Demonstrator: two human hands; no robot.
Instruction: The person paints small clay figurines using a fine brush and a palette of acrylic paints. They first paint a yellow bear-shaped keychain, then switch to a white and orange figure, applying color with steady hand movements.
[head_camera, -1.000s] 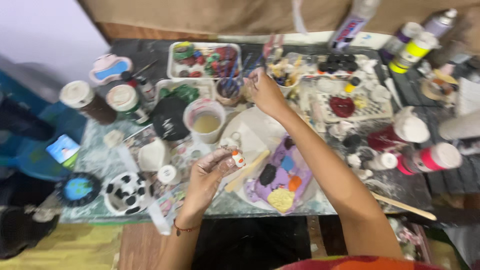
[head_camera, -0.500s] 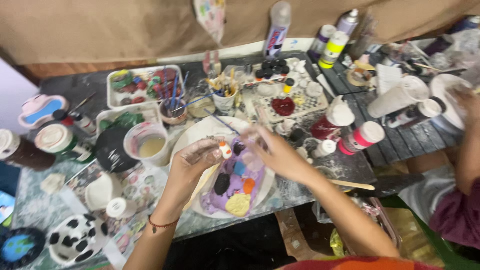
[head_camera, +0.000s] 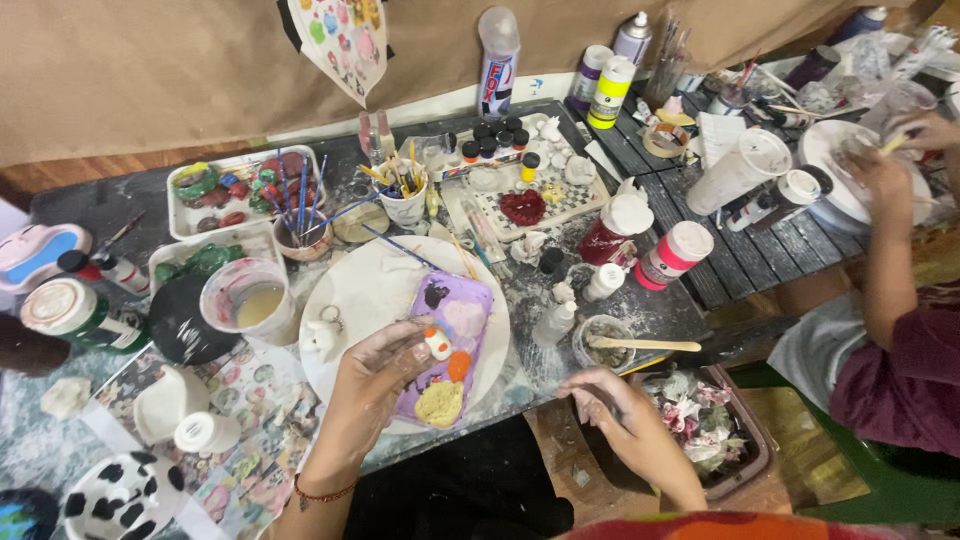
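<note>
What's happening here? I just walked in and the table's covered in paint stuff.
A person is painting ceramics. Their left hand rests on a purple painted piece lying on a white plate. Their right hand hovers off the table edge, apparently empty. Another person works on a plate at the right.

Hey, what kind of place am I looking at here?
Probably a craft or pottery-painting table: paint bottles, a cup of brushes, and a painted purple piece on a plate under the left hand.

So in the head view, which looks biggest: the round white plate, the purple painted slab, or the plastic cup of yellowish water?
1. Round white plate
2. Purple painted slab
3. Plastic cup of yellowish water
</note>
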